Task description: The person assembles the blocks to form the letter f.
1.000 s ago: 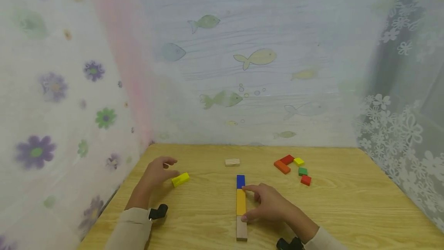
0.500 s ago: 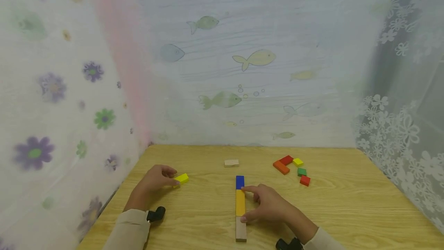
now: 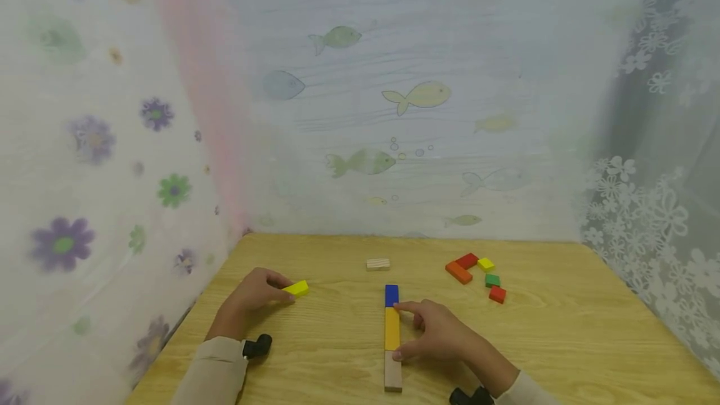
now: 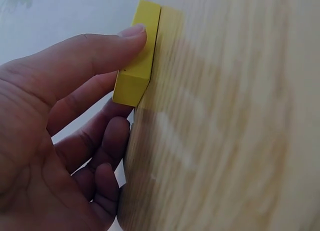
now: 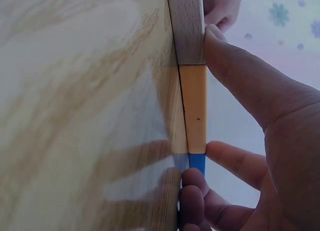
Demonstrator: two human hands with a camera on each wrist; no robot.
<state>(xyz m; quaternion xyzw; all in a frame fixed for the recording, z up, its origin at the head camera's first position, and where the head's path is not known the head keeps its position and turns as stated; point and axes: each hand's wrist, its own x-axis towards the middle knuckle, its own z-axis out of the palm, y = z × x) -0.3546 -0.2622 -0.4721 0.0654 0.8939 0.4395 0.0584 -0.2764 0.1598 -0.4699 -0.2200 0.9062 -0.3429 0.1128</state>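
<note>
In the head view my left hand [image 3: 254, 295] is at the left of the table, pinching a yellow block [image 3: 299, 289] between thumb and fingers. The left wrist view shows the thumb on the near face of that yellow block [image 4: 136, 63], which lies at the tabletop. Three blocks form a straight row end to end: a blue block [image 3: 391, 295], an orange-yellow block [image 3: 392, 329] and a plain wooden block [image 3: 393, 372]. My right hand [image 3: 441, 332] rests on this row from the right. Its index fingertip touches near the blue and orange-yellow joint; its thumb touches the plain block [image 5: 189, 33].
A plain wooden block [image 3: 377, 264] lies farther back. To the right are an orange block [image 3: 459, 272], a dark red block [image 3: 467, 260], a small yellow block [image 3: 485, 264], a green block [image 3: 492, 280] and a red block [image 3: 497, 294]. Printed curtains surround the wooden table [image 3: 562, 330].
My left thumb and fingers have closed on the yellow block, which was lying beside the hand a second ago. The right hand and the row stay in place.
</note>
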